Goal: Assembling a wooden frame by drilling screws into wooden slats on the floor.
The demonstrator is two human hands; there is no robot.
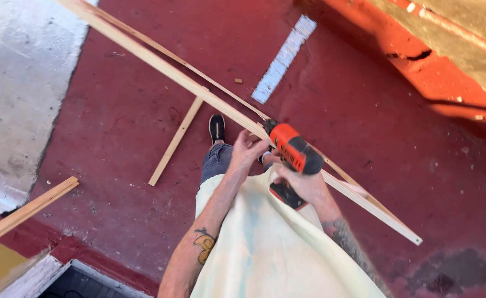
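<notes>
My right hand [304, 185] grips the handle of an orange and black cordless drill [294, 148], its nose pointing up-left against a long pale wooden strip [160, 63]. That strip runs diagonally from the top left to the lower right, with a thinner curved strip [188, 65] beside it. My left hand [247, 148] is at the long strip just left of the drill's nose, fingers curled on it. A short crosspiece [175, 140] meets the long strip from below. My black shoe [216, 127] stands on the red floor under the strips.
The red painted floor [364, 110] carries a white painted stripe [283, 58]. A bare grey patch [16, 83] lies at left. Another wooden batten [25, 212] lies at lower left. A raised red kerb [420, 66] runs along the upper right. A dark opening [83, 281] shows at the bottom.
</notes>
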